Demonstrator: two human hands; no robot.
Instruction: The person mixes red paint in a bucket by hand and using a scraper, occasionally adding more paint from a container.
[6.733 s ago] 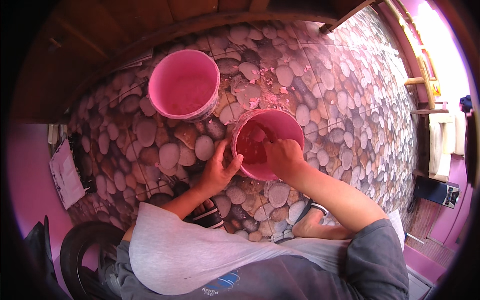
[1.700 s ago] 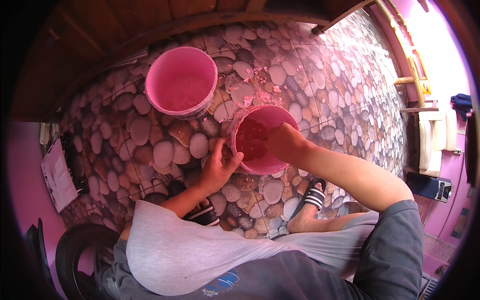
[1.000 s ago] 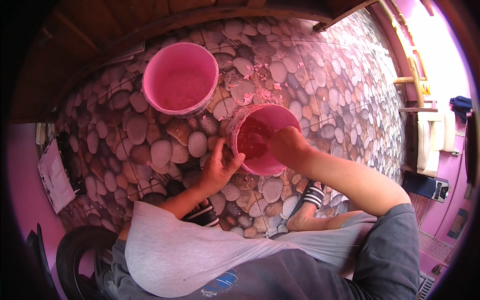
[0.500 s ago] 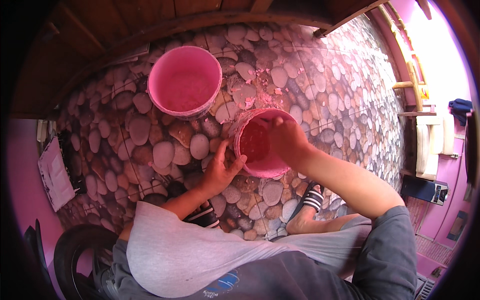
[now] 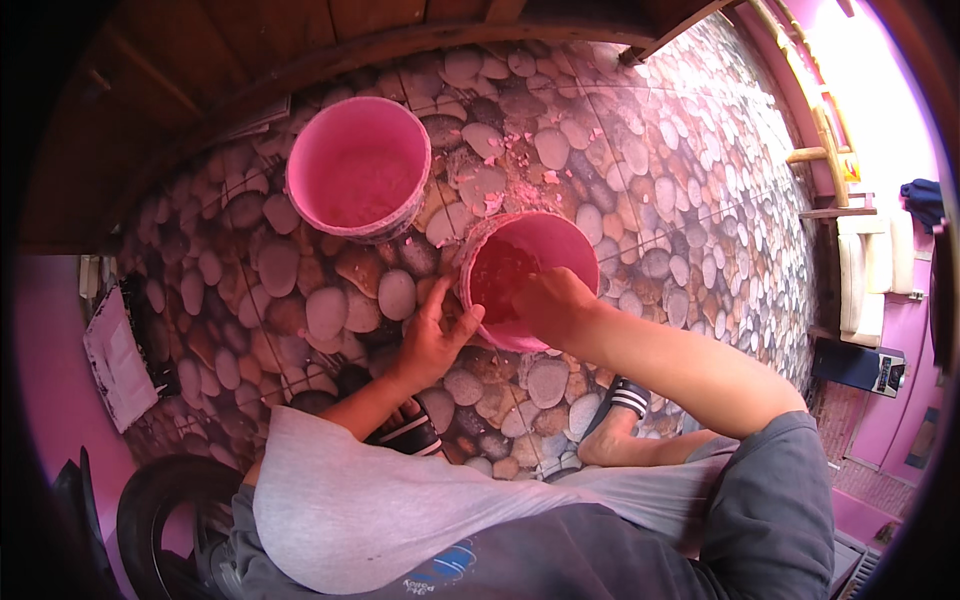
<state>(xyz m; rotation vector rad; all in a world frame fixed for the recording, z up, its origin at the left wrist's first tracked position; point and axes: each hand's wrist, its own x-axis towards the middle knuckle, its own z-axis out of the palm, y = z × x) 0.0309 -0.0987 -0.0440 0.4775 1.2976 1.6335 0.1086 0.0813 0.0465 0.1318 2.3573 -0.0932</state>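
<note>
A pink bucket (image 5: 572,232) with wet, darker pink-red contents (image 5: 502,280) stands on the floor before me. My left hand (image 5: 432,338) holds it at its left side, thumb by the rim and fingers against the outer wall. Reaching inside from the right, my right hand (image 5: 553,305) is curled into a fist low in the bucket. Whatever it grips is hidden by the hand itself. Farther off to the left stands a second, larger pink bucket (image 5: 352,112), with pink residue over its bottom. Neither hand touches that one.
Pink flakes (image 5: 493,203) lie scattered on the pebble-patterned floor (image 5: 325,310) beyond the near bucket. Dark wooden furniture (image 5: 330,40) runs along the far side. A pink-stained white panel (image 5: 120,360) leans at the left near a black tyre (image 5: 135,510). My sandalled feet flank the bucket.
My right hand has moved from the far right part of the near bucket toward its near side, lower in the picture. My left hand stays against the bucket's side.
</note>
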